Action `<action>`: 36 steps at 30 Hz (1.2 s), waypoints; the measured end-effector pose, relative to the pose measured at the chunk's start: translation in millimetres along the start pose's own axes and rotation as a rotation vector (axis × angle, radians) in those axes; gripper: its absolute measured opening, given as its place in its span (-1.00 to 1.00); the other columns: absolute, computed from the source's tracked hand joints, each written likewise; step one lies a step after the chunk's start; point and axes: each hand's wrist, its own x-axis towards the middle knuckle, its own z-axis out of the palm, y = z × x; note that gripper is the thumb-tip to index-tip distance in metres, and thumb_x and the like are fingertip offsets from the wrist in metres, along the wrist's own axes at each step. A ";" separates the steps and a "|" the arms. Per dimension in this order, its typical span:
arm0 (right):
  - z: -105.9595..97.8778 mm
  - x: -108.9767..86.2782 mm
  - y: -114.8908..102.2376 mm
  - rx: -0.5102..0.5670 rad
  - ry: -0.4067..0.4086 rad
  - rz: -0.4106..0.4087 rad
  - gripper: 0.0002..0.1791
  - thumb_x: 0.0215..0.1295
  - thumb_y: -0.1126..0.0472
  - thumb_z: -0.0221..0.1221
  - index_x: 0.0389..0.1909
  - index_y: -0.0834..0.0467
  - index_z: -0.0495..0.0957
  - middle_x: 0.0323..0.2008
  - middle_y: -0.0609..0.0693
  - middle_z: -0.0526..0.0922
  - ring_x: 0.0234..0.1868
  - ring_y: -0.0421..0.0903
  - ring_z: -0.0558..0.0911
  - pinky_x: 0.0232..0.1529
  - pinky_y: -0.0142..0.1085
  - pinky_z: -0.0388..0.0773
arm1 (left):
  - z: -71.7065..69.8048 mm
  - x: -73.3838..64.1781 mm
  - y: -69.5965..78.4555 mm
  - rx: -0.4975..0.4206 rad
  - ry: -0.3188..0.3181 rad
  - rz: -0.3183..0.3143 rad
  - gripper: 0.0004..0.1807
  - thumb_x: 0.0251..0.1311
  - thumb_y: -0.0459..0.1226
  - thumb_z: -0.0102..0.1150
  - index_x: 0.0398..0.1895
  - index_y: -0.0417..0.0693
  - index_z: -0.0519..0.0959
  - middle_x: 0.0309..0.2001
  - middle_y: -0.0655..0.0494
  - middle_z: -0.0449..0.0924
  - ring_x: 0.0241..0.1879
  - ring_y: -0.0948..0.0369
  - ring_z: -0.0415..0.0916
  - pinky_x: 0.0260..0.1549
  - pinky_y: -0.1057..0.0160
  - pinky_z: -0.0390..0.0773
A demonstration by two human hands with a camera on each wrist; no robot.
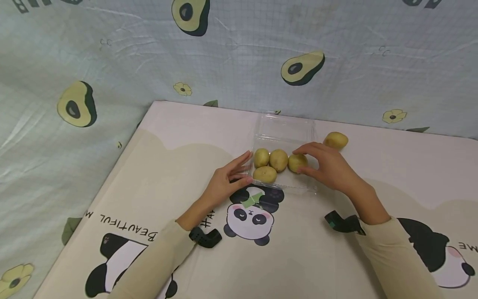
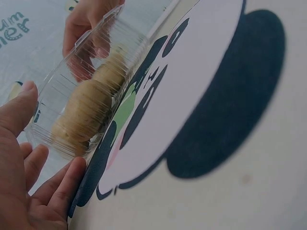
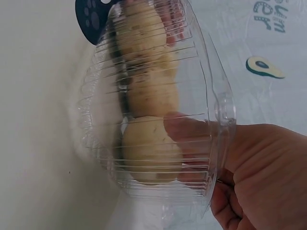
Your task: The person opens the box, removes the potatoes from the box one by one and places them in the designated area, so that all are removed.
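Note:
A clear plastic clamshell box (image 1: pixel 295 182) stands on the table with its lid (image 1: pixel 286 128) folded back. My right hand (image 1: pixel 332 167) reaches over the box's right side and pinches a potato (image 1: pixel 297 163) between thumb and fingers; in the right wrist view this potato (image 3: pixel 148 149) shows through the ridged wall. Left of it in the box lie three more potatoes, one in the middle (image 1: pixel 278 160), one at the back left (image 1: pixel 261 158) and one in front (image 1: pixel 265 174). My left hand (image 1: pixel 223 181) rests at the box's left side, fingers mostly straight, fingertips by the wall.
Another potato (image 1: pixel 336 140) lies on the table outside the box, behind my right hand. The tablecloth (image 1: pixel 291 253) carries printed pandas and lettering. A hanging cloth (image 1: pixel 239 66) with avocado prints borders the table's back and left edges.

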 end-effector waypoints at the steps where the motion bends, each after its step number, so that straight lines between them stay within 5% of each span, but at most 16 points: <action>1: -0.2 0.5 -0.2 -0.009 -0.007 0.001 -0.52 -0.01 0.29 0.45 0.00 0.19 0.59 -0.04 0.07 0.62 -0.02 0.06 0.57 0.01 -0.03 0.49 | -0.2 -0.9 4.1 -0.001 0.000 -0.001 -0.27 0.21 -0.48 0.19 0.43 -0.29 0.14 0.37 -0.16 0.21 0.21 -0.12 0.37 0.12 0.06 0.46; 36: -6.8 12.8 -2.7 -0.059 -0.156 0.065 -0.55 -0.03 0.33 0.45 -0.04 0.21 0.64 -0.09 0.10 0.66 -0.03 0.07 0.57 0.04 -0.01 0.46 | -1.4 -2.0 4.8 0.013 0.000 0.013 -0.28 0.22 -0.44 0.20 0.43 -0.24 0.15 0.38 -0.11 0.21 0.21 -0.11 0.37 0.12 0.04 0.46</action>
